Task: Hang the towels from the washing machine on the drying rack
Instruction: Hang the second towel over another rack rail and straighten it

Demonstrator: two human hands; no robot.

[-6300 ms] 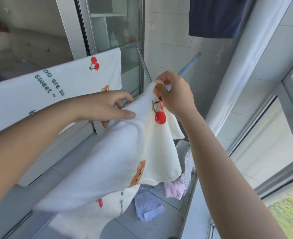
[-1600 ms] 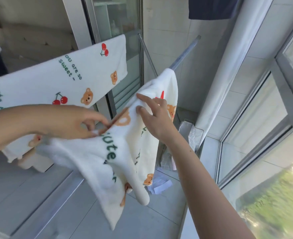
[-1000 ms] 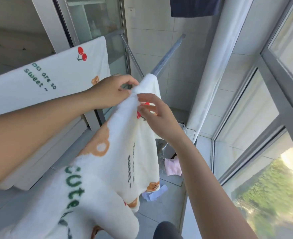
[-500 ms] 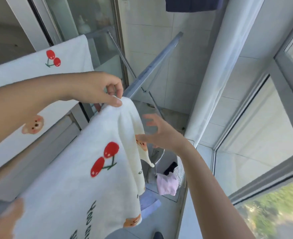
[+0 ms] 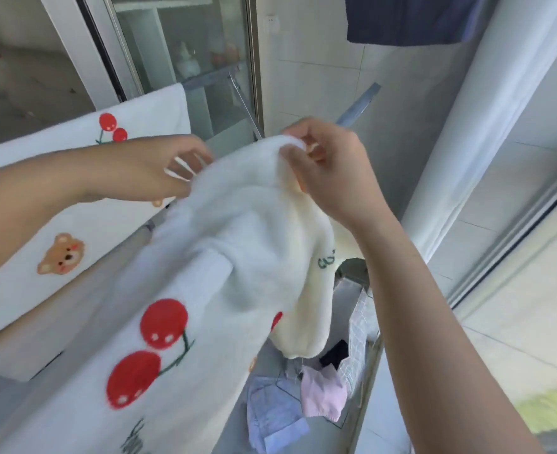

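The white towel (image 5: 238, 257) with red cherries lies bunched over the near rail of the drying rack (image 5: 357, 108), most of its cloth spilling down toward the camera and a creamy fold hanging off the far side. It is not yet spread flat. The right hand (image 5: 328, 168) pinches the towel's top edge between thumb and fingertips, right at the rail. The left hand (image 5: 159, 172) is at the towel's other upper edge with fingers curled; motion blur makes it hard to tell whether it truly grips the cloth or only touches it.

To finish this step well, the two hands would likely need to draw apart along the rail, pulling the top edge taut so the bunched middle opens out. Then the cloth should be evened so both sides hang about equally, or it may slide off.

Behind, a second towel (image 5: 74, 178) with a bear and cherries already hangs smoothly on the far rail, a fair model for the result. A dark blue garment (image 5: 408, 18) hangs overhead. On the floor (image 5: 205, 434) below lie small clothes: a pink piece (image 5: 323, 394) and a pale blue shirt (image 5: 274, 417).
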